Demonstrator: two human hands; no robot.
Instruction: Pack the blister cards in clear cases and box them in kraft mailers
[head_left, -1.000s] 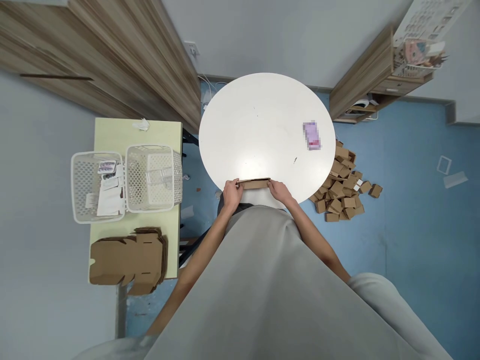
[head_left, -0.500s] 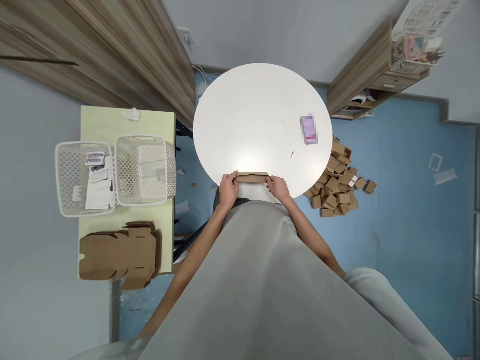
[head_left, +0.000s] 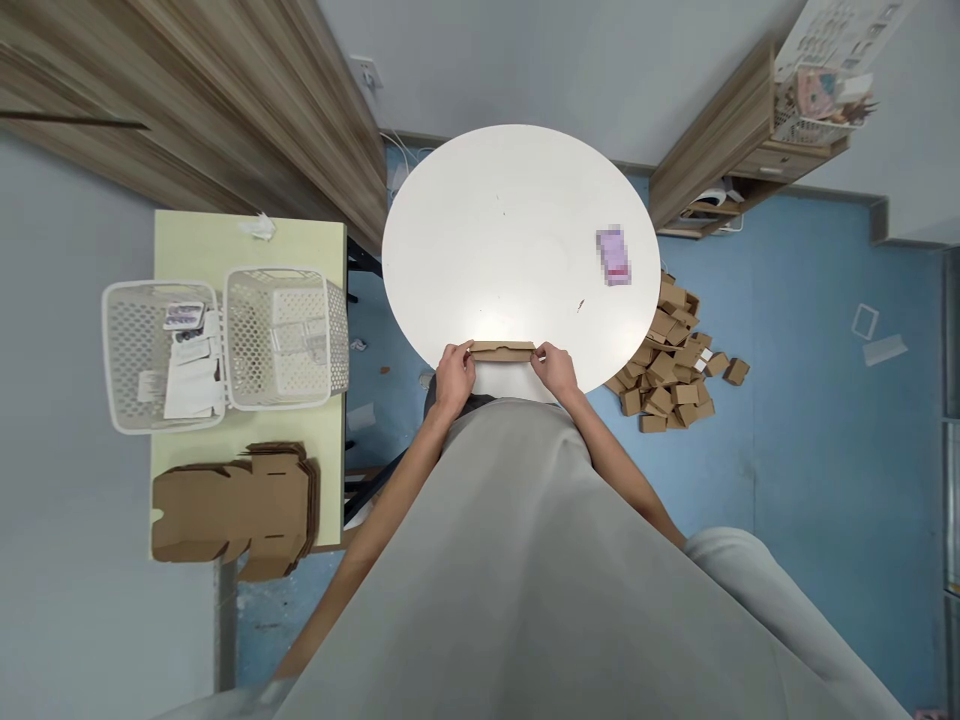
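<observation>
A brown cardboard box piece (head_left: 502, 351) lies at the near edge of the round white table (head_left: 517, 240). My left hand (head_left: 454, 379) pinches its left end and my right hand (head_left: 556, 368) pinches its right end, fingers closed on the cardboard. Both forearms run down toward my grey shirt, which hides the table's nearest rim.
A pink blurred item (head_left: 613, 256) lies on the table's right side. Folded small boxes are heaped on the blue floor (head_left: 671, 365) to the right. On the yellow side table (head_left: 247, 240) at left stand two white baskets (head_left: 217, 345) and a stack of flat cardboard blanks (head_left: 236, 510).
The cardboard piece looks flatter between my hands than a second ago. The view has shifted slightly; both hands stay on the piece's ends.
</observation>
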